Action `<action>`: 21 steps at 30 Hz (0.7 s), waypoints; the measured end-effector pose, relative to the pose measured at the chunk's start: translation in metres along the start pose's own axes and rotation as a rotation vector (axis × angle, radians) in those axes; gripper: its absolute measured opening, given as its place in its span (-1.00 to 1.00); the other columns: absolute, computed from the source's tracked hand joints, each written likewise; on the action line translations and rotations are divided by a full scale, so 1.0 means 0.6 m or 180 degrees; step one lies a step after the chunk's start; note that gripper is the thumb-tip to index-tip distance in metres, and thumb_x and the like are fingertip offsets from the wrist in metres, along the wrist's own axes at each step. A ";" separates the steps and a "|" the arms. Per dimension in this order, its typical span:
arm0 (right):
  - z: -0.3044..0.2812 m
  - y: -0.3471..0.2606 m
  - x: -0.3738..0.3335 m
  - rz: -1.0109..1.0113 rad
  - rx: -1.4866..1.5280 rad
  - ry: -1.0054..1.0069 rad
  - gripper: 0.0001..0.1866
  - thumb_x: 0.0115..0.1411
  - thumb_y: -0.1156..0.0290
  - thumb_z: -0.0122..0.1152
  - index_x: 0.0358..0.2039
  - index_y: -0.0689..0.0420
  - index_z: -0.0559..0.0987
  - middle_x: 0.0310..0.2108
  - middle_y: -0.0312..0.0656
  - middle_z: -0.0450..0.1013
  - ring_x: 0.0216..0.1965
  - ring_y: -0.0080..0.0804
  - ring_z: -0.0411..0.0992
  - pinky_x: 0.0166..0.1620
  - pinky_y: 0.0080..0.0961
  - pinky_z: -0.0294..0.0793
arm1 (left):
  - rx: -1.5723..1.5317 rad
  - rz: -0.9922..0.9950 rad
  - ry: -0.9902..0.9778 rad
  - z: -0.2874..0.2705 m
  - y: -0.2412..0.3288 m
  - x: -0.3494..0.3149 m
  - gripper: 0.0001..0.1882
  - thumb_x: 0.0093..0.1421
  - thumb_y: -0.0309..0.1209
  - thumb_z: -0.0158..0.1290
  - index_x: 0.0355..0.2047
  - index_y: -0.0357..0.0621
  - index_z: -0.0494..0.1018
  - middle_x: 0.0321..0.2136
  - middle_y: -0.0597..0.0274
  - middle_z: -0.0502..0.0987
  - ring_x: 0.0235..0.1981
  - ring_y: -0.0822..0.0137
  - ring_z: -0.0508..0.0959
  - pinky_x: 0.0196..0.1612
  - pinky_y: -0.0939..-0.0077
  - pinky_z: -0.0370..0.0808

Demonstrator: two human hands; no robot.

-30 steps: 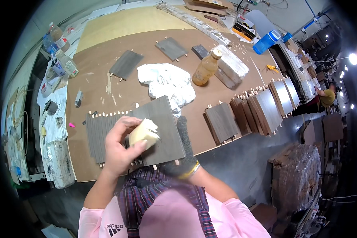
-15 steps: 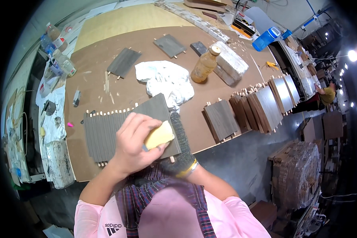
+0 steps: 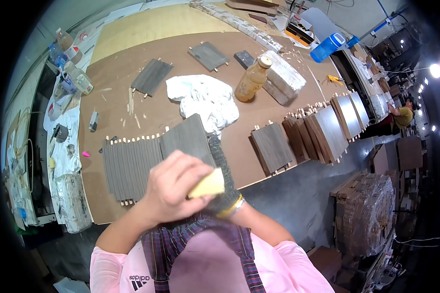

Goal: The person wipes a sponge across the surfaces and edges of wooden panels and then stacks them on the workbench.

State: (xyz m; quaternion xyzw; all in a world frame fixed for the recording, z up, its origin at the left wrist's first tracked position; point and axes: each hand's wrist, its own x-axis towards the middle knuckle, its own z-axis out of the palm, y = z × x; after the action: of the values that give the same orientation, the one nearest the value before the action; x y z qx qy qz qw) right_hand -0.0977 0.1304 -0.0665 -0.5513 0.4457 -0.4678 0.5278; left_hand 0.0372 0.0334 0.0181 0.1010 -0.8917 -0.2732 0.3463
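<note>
Hands: left (image 3: 173, 188) gripping yellow sponge (image 3: 208, 184), long axis toward the upper right.

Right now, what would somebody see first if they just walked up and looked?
First, the left hand low in the middle, pressing a yellow sponge against a dark wooden panel that the gloved right hand holds tilted. Behind it, a crumpled white cloth lies on the brown table beside an amber bottle. At the table's right edge, more dark panels stand leaning in a row.
</note>
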 end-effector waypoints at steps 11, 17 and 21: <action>0.017 -0.021 0.016 -0.0284 -0.0110 0.0829 -0.50 0.34 0.26 0.16 0.25 0.04 0.34 0.13 -0.12 0.39 0.18 -0.30 0.36 0.24 -0.32 0.36 | 0.0392 -0.0054 0.0253 -0.013 -0.036 0.016 -0.53 -0.20 -0.41 0.33 -0.22 -0.27 0.52 -0.34 0.02 0.54 -0.36 0.04 0.52 -0.27 0.24 0.48; 0.027 -0.011 0.006 -0.0494 0.1515 0.0076 -0.30 0.39 0.05 -0.05 0.41 0.17 0.14 0.40 -0.02 0.13 0.45 -0.18 0.03 0.48 -0.17 -0.14 | 0.0773 -0.0741 0.0866 -0.065 -0.119 0.047 -0.61 -0.12 -0.50 0.26 -0.23 -0.35 0.49 -0.26 0.00 0.55 -0.22 0.10 0.55 -0.15 0.37 0.50; 0.019 0.003 0.006 -0.0497 -0.0049 0.0399 -0.39 0.41 0.22 -0.10 0.40 0.17 0.17 0.37 -0.05 0.18 0.44 -0.17 0.06 0.49 -0.10 -0.24 | 0.0511 -0.0424 0.0420 -0.062 -0.076 0.038 -0.61 -0.12 -0.52 0.26 -0.23 -0.35 0.50 -0.25 -0.01 0.55 -0.23 0.09 0.56 -0.15 0.33 0.50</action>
State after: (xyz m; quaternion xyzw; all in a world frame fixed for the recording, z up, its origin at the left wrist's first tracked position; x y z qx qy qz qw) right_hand -0.0860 0.1289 -0.0680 -0.5581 0.4371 -0.5377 0.4565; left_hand 0.0451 -0.0286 0.0281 0.2051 -0.8774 -0.2162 0.3761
